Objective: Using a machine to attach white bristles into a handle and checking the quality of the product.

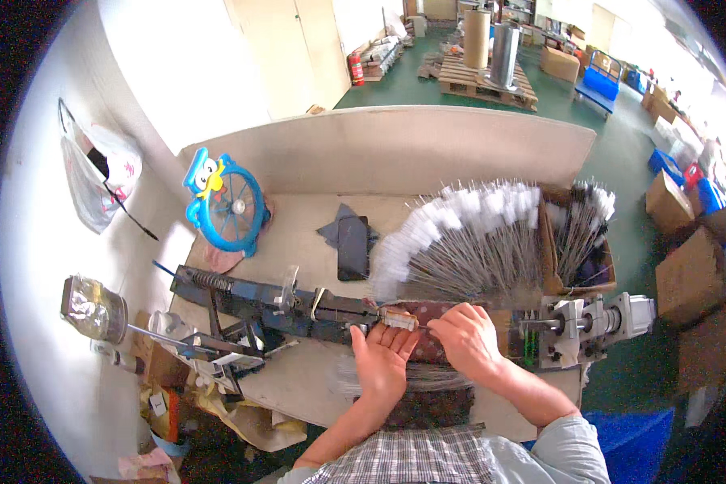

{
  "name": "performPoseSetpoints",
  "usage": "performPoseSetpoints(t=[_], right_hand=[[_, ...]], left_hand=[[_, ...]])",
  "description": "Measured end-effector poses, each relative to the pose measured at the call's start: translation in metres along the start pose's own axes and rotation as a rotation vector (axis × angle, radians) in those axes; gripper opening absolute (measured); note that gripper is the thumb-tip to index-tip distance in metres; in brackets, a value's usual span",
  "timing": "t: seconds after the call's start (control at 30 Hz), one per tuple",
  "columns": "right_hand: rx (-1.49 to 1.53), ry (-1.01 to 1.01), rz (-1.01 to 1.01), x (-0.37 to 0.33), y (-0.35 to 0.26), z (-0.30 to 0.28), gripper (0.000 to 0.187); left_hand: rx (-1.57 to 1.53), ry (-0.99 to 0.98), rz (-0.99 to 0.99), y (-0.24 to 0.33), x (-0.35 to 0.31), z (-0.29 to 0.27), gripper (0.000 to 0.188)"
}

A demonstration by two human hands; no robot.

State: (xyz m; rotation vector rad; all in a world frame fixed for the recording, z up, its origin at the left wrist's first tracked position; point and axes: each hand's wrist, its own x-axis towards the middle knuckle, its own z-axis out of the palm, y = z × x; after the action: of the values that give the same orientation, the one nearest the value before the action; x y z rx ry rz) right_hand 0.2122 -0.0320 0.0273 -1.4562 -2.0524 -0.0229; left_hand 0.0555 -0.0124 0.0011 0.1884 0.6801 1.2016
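Observation:
My left hand (pixel 383 363) is palm up at the middle of the bench, its fingers stretched out beneath a small pale block (pixel 398 319) at the end of a long dark machine bar (pixel 298 310). Just right of it, my right hand (pixel 466 342) is closed in a pinch. A short thin piece shows at its fingertips, too small to name. Beyond my hands lies a wide fan of thin wire brushes (pixel 468 234) with white bristle ends. More wire stems (pixel 440 377) lie in front, partly hidden by my forearms.
At the right end stands a metal motor assembly (pixel 597 323). Behind it, a cardboard box (pixel 550 250) holds dark and white brushes. A blue duck-shaped fan (pixel 232 206) and a dark phone (pixel 352 248) sit at the back left. A low board (pixel 395 145) borders the far edge.

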Motion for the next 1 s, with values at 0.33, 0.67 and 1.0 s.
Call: performPoseSetpoints(t=[0.33,0.67,1.0], right_hand=[[0.09,0.013,0.03,-0.002,0.009,-0.028,0.016],[0.118,-0.361,0.244,-0.075,0.014,0.003,0.017],[-0.037,-0.603,0.16,-0.072,0.021,0.018,0.015]], left_hand=[[0.292,-0.061,-0.045,-0.001,-0.007,0.0,0.061],[0.238,0.278,0.234,0.087,-0.024,-0.158,0.029],[0.226,0.827,0.698,0.241,-0.049,-0.286,0.04]])
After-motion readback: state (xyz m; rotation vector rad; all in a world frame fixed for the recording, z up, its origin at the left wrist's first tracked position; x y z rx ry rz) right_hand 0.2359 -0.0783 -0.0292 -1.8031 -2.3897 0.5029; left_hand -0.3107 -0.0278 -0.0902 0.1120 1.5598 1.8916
